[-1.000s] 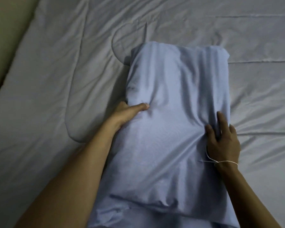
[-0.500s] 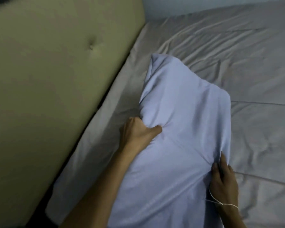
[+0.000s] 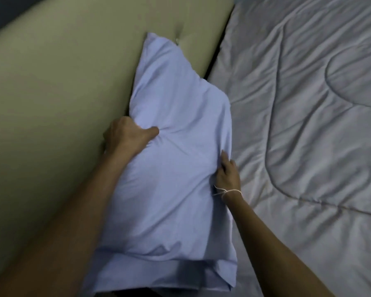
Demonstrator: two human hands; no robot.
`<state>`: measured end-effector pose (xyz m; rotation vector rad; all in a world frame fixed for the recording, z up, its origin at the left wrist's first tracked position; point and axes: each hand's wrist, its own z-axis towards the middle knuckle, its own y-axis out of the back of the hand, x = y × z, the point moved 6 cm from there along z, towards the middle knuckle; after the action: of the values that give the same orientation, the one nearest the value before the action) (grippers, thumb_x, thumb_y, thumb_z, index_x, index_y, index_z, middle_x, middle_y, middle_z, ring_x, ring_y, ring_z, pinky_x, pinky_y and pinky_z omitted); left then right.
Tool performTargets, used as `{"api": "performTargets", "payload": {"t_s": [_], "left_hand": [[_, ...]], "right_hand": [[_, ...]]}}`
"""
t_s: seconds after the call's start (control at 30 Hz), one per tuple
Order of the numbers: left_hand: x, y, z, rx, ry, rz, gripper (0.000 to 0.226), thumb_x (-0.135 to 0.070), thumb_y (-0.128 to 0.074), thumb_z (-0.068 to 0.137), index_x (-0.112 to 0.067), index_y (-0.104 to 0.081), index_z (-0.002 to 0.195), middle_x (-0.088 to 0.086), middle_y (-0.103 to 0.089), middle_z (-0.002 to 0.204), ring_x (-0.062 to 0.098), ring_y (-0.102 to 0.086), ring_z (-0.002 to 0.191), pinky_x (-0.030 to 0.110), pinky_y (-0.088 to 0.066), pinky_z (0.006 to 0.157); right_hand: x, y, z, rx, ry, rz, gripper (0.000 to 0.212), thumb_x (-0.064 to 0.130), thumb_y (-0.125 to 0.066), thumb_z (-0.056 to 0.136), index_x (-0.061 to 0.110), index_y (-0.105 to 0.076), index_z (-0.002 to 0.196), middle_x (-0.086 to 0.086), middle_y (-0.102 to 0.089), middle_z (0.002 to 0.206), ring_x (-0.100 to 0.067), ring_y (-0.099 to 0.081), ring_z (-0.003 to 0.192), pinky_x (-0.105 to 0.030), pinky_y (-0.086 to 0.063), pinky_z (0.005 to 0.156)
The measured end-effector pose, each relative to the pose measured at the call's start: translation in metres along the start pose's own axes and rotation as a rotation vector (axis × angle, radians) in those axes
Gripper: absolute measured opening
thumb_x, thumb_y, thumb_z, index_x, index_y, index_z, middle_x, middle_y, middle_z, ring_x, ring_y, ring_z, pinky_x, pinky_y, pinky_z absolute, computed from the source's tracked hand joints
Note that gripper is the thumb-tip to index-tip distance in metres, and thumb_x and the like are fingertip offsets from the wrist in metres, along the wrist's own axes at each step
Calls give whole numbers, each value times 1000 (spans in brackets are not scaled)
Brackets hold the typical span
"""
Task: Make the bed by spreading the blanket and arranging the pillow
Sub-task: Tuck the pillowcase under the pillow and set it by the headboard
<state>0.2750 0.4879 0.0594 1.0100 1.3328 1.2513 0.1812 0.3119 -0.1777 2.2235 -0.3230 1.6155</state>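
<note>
While both hands grip it, pale blue pillow (image 3: 176, 159) against headboard (image 3: 51, 86), left hand (image 3: 126, 136) and right hand (image 3: 227, 174) fingers clenched on fabric.

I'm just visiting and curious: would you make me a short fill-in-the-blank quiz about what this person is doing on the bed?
1. Both hands grip a light blue ____.
2. The left hand is on the side nearest the tan ____.
3. A white string circles the wrist of the ____ hand.
4. The grey blanket lies ____ of the pillow.

Missing words: pillow; headboard; right; right
</note>
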Motion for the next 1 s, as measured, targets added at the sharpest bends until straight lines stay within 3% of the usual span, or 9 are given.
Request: {"api": "performTargets", "payload": {"t_s": [0.1, 0.17, 0.33, 0.4, 0.5, 0.6, 0.73, 0.9, 1.0], "left_hand": [[11, -16, 4, -32, -85, 12, 66, -55, -70, 69, 4, -66, 98, 26, -64, 110, 40, -61, 99, 38, -47, 78], [17, -24, 5, -56, -102, 8, 64, -54, -71, 70, 4, -65, 97, 25, -63, 108, 39, -60, 99, 37, -46, 77], [42, -25, 14, -94, -60, 82, 95, -74, -64, 64, -1, -51, 123, 22, -49, 123, 40, -51, 113, 46, -41, 96], [47, -24, 4, -158, -143, 103, 98, -74, -62, 66, -6, -41, 133, 22, -46, 124, 40, -50, 110, 48, -38, 95], [52, -32, -21, -267, -384, 235, 96, -68, -55, 76, -11, -25, 147, 25, -37, 140, 41, -42, 123, 54, -27, 103], [54, -45, -52, -260, -674, 410, 84, -55, -52, 85, -13, -18, 150, 20, -16, 156, 40, -20, 141, 62, -7, 111], [69, -62, -89, -147, -967, 613, 76, -48, -58, 84, -13, -32, 146, 18, -19, 156, 37, -18, 143, 61, -3, 113], [103, -76, -115, -37, -1152, 755, 73, -50, -57, 82, -8, -43, 141, 20, -31, 151, 38, -27, 140, 58, -11, 115], [116, -74, -124, 13, -1202, 806, 78, -58, -50, 81, -8, -42, 141, 21, -30, 151, 40, -27, 139, 59, -12, 114]], "right_hand": [[-7, -53, 2, 173, 54, -94, 53, -2, -42, 93, 11, -37, 144, -17, -41, 143, -29, -43, 131, -9, -23, 95], [-15, -64, 2, 180, 69, -122, 53, 3, -47, 93, 12, -36, 145, -17, -35, 146, -29, -40, 134, -10, -20, 100], [-42, -49, -16, 133, -4, -203, 58, 35, -47, 97, 21, -25, 149, -5, -22, 156, -20, -23, 143, -29, -19, 115], [-54, -51, -42, 162, -21, -214, 63, 41, -43, 97, 19, -19, 151, -3, -19, 158, -20, -17, 146, -32, -17, 116], [-71, -51, -87, 139, -60, -214, 64, 50, -38, 96, 21, -23, 150, -2, -28, 155, -21, -28, 141, -35, -26, 115], [-85, -41, -126, 54, -102, -224, 49, 37, -35, 100, 20, -31, 147, -4, -38, 150, -23, -39, 135, -29, -29, 109], [-107, -39, -161, 59, -195, -308, 59, 13, -45, 91, 21, -29, 148, -16, -54, 132, -37, -56, 111, -36, -44, 92], [-140, -60, -197, 355, -169, -721, 64, 12, -42, 95, 21, -14, 151, -16, -57, 127, -35, -59, 108, -36, -45, 86], [-129, -50, -196, 219, 15, -803, 50, 23, -43, 83, 16, -47, 133, -16, -67, 88, -38, -64, 72, -38, -51, 59]]}}
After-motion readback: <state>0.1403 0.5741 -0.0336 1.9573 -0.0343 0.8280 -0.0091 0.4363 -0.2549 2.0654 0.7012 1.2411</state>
